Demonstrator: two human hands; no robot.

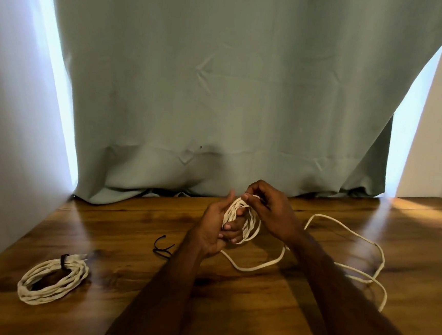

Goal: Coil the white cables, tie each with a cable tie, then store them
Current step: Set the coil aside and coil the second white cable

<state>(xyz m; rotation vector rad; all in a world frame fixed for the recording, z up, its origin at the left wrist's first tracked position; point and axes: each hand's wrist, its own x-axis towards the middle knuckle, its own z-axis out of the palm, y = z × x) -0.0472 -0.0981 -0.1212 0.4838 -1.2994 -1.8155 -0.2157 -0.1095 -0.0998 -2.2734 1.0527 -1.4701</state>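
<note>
Mid-table, L hand [215,229] has fingers curled thru a part-wound white cable coil [246,220]; R hand [269,211] pinches the coil's top. Loose cable tail [345,255] trails right on wooden table [228,315]. Tied coil [51,278] near-left; black cable ties [162,246] w/ nothing around them, just left of L wrist.

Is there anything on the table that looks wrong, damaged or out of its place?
Nothing stands out. The tied coil lies neat on the table; the loose cable sprawls only because both hands are winding it. A spare cable tie waits nearby.
</note>
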